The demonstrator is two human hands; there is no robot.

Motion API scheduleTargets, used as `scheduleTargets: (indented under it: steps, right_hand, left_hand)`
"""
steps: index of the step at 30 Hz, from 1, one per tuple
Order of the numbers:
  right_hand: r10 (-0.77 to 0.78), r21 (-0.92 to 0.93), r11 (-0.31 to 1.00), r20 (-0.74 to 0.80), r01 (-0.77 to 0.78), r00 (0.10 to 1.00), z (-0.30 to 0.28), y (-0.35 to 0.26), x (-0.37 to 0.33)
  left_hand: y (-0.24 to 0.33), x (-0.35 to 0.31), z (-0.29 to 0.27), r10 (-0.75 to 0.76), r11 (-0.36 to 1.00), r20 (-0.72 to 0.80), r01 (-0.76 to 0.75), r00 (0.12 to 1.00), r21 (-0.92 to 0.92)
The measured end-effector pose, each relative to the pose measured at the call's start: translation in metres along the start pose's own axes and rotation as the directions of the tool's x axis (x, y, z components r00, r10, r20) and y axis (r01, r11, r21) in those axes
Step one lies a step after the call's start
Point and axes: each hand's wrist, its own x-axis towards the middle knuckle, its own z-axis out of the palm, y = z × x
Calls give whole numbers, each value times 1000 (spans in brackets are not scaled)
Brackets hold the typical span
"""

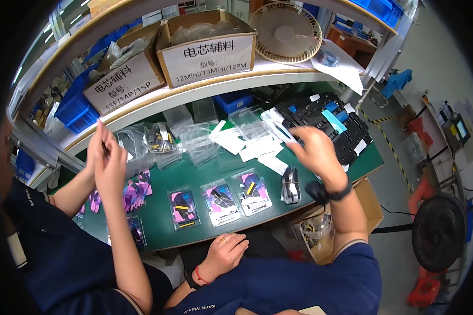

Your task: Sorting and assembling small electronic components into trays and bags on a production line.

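My left hand (226,254) lies over my lap below the table edge, fingers loosely extended and holding nothing visible. Above the right part of the table, my right hand (316,151) pinches the end of a white strip (279,128) beside the black trays. Loose white paper slips (257,149) are scattered just left of it. Three clear blister trays stand in a row before me: the left tray (184,209), the middle tray (220,202) and the right tray (255,192), with purple, black and yellow pieces inside. A banded bundle of dark strips (290,185) sits to their right.
At left, a co-worker's hands (106,155) meet above purple pieces (136,193). Stacked black trays (328,123) fill the table's back right. Clear plastic trays (197,144) line the back. Cardboard boxes (207,58) and a fan (285,34) occupy the shelf. An open carton (370,205) stands below right.
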Motion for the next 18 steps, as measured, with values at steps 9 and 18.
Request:
scheduleTargets:
  steps: [9,18]
  right_hand:
    - [222,382,861,312,-335,924,18,-55,-106]
    - [295,208,892,404,-401,866,92,-56,-98]
  left_hand:
    - [-8,-2,6,-33,999,-67,35,997,33]
    - [-19,-14,12,-343,887,-193,385,919,256]
